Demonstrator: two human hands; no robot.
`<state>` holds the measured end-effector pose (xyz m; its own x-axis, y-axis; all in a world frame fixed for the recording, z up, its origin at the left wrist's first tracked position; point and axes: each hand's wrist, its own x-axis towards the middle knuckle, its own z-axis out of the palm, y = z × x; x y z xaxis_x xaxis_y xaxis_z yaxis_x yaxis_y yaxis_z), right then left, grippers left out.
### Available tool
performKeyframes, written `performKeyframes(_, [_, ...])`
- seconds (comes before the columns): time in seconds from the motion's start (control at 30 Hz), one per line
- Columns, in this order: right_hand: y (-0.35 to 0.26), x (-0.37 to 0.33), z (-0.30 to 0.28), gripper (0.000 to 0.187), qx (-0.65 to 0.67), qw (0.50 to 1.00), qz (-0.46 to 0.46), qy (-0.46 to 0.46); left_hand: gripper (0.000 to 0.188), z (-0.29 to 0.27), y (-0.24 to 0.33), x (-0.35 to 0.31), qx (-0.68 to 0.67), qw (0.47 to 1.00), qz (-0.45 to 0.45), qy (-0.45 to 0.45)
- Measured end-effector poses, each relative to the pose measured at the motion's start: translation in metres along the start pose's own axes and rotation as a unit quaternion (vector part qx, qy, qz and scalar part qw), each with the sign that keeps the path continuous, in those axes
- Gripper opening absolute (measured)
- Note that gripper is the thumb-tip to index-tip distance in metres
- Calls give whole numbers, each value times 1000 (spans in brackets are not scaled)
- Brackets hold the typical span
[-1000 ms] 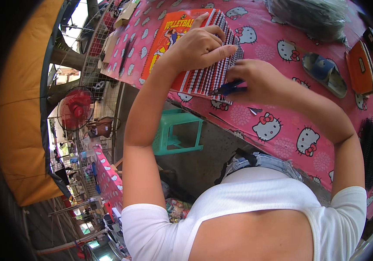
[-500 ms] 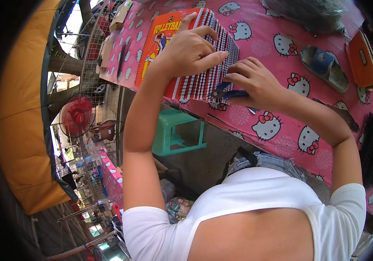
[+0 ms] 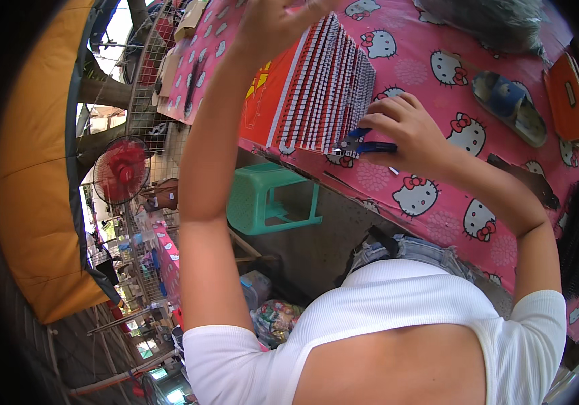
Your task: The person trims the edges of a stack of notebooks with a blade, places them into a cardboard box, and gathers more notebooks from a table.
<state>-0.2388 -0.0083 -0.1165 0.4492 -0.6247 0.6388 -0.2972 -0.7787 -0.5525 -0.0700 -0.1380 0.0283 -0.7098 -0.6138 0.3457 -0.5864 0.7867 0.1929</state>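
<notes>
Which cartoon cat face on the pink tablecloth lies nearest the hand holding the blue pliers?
The face beside the right hand, just right of its knuckles; the other faces lie farther off.

A pink tablecloth (image 3: 438,216) printed with white cat faces wearing red bows was seen. A stack of spiral-bound notebooks (image 3: 326,88) was striped red and white along its edges, with a red and yellow cover. Blue-handled pliers (image 3: 363,144) were noted. A green plastic stool (image 3: 269,199), a red fan (image 3: 124,169), a blue sandal (image 3: 508,108), an orange book (image 3: 568,94) and a yellow-orange awning (image 3: 33,169) were visible.
</notes>
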Motion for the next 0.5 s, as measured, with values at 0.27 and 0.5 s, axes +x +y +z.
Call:
performKeyframes(0.27, [7,19,-4,38,261,907,239,-226,52,12,-6,8,62,972,-192,-122])
performKeyframes(0.5, [8,11,-3,44,252,908,258,-215,50,13,-5,6,63,980,-167,-91])
